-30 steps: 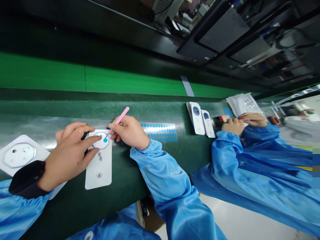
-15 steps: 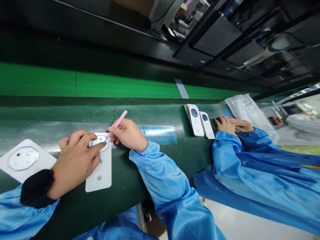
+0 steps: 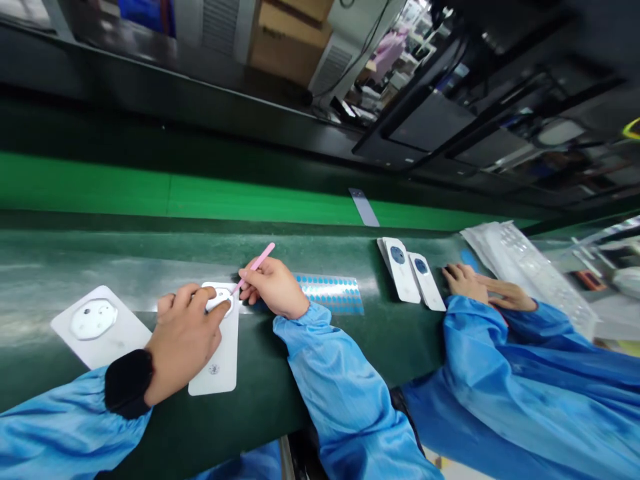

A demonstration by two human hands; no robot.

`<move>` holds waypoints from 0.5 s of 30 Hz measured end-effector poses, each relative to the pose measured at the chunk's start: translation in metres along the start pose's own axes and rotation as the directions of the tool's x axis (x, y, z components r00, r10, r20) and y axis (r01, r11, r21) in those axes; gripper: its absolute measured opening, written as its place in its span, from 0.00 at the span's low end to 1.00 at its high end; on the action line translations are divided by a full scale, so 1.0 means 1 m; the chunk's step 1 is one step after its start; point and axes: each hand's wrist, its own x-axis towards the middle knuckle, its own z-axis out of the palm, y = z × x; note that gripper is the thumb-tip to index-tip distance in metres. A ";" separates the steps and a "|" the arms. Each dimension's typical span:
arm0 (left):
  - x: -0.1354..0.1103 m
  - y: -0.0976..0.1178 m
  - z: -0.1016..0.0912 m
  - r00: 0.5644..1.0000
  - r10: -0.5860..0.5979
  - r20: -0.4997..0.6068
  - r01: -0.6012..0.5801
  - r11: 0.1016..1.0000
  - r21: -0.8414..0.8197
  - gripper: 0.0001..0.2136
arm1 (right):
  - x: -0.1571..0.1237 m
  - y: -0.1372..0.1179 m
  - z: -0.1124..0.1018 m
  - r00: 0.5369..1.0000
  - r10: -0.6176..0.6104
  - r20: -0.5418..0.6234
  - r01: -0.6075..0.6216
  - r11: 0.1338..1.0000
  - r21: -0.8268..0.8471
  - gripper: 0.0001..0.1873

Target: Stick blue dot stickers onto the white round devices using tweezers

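A white phone back panel (image 3: pixel 215 363) lies on the green bench, its pale, oval-like camera area partly under my fingers. My left hand (image 3: pixel 186 333) rests on its upper left part, fingers apart, with the index fingertip at the camera area. Between the thumb and fingers of my right hand (image 3: pixel 273 283) are pink tweezers (image 3: pixel 260 257), tip down at that camera area beside my left index finger. A clear sheet with rows of blue dot stickers (image 3: pixel 333 293) lies to the right of my right hand. Left of my left hand is another white panel (image 3: pixel 127 328).
Several white panels with dark camera areas (image 3: pixel 405 283) are stacked to the right. A grey strip (image 3: pixel 364 208) lies at the back. Beyond the stack, a co-worker's hands (image 3: pixel 480 288) rest near clear plastic trays (image 3: pixel 530 273). Black equipment (image 3: pixel 425 123) stands behind the bench.
The view has shifted, so everything sits lower and further right. A blue dot seen at the tweezers' tip before is no longer visible there. Both hands stay at the panel.
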 end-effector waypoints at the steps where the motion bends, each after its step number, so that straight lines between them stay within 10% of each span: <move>1: 0.000 0.001 0.001 1.000 -0.019 0.014 0.019 1.000 -0.013 0.18 | 0.001 0.000 0.000 1.000 0.009 -0.011 -0.009 1.000 -0.004 0.17; 15: 0.026 0.024 0.023 0.990 -0.092 0.105 0.097 0.994 -0.053 0.11 | 0.003 0.001 -0.023 0.994 -0.036 -0.104 0.021 0.990 -0.137 0.23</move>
